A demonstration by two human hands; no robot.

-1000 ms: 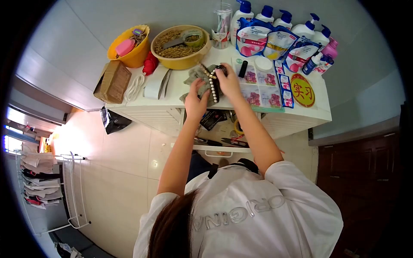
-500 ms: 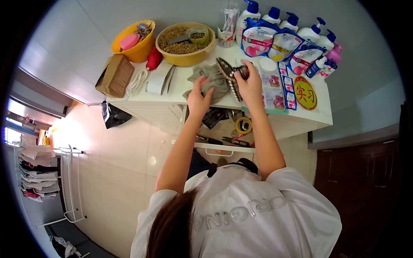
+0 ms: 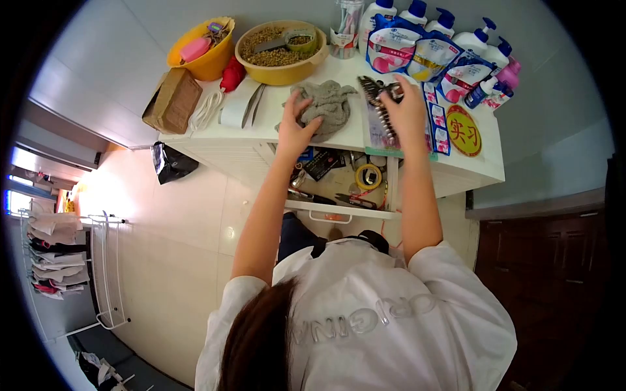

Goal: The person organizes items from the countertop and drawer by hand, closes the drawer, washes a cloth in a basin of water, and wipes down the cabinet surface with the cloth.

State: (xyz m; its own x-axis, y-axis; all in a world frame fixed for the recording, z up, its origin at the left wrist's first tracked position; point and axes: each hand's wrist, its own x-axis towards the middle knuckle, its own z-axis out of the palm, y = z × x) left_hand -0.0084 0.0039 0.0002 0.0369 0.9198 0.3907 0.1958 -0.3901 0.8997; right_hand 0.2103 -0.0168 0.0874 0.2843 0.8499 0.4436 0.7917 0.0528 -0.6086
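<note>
My right hand [image 3: 405, 111] is closed around a dark hair claw clip [image 3: 370, 88] with a row of pale, pearl-like beads. This hand is over the flat printed packet [image 3: 378, 133] on the right half of the white cabinet top. My left hand [image 3: 297, 127] rests its spread, curved fingers against the left side of a crumpled grey cloth [image 3: 329, 111]. Below both hands, an open drawer [image 3: 349, 212] holds a roll of yellow tape [image 3: 368, 176], a black card [image 3: 324, 164] and dark-handled tools [image 3: 355, 201].
Behind the cloth stands a yellow basin [image 3: 277, 77] of grain-like bits with a green scoop. Left of it are an orange basket [image 3: 225, 55], a cardboard box [image 3: 173, 101] and white cord [image 3: 206, 112]. Several pump bottles [image 3: 440, 23] and refill pouches [image 3: 391, 49] line the back right.
My right hand has moved right with the hair claw clip, away from the grey cloth and over the packet. My left hand has shifted slightly left, exposing more cloth.
</note>
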